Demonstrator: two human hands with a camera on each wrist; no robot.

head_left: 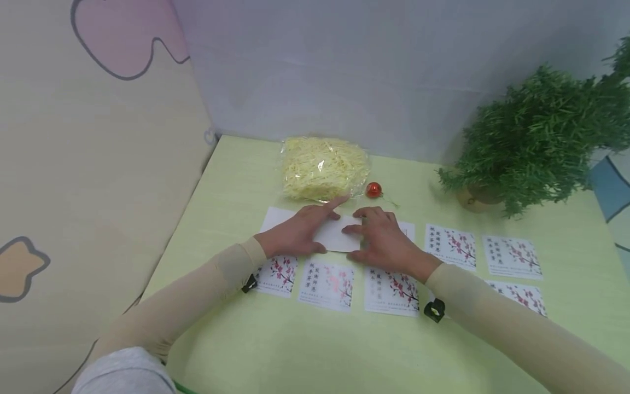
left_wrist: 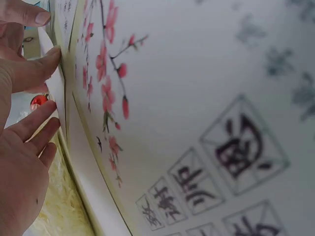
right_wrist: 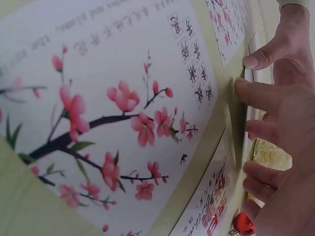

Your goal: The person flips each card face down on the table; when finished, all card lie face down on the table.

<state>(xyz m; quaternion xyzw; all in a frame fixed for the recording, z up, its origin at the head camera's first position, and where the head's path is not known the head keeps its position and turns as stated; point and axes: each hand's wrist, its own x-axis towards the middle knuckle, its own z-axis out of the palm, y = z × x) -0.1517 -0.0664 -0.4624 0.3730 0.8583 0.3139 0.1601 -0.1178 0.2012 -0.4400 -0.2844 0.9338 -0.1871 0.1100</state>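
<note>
A blank white card [head_left: 336, 236] lies between my two hands, over the row of printed cards, its near edge slightly raised in the right wrist view. My left hand [head_left: 297, 231] holds its left part, thumb at the near edge and index finger stretched toward the bag. At its right part, my right hand [head_left: 385, 241] holds it with the thumb at the near edge and bent fingers on top. A card with red lettering [right_wrist: 209, 199] shows partly beside the right hand. Below the hands lie blossom-printed cards [head_left: 326, 284] with Chinese characters.
A clear bag of pale yellow paper shreds [head_left: 322, 167] is behind the hands, a small red ball ornament [head_left: 373, 190] beside it. More blossom cards [head_left: 512, 256] lie at right. A potted green plant [head_left: 536, 137] stands at the table's back right, against the wall.
</note>
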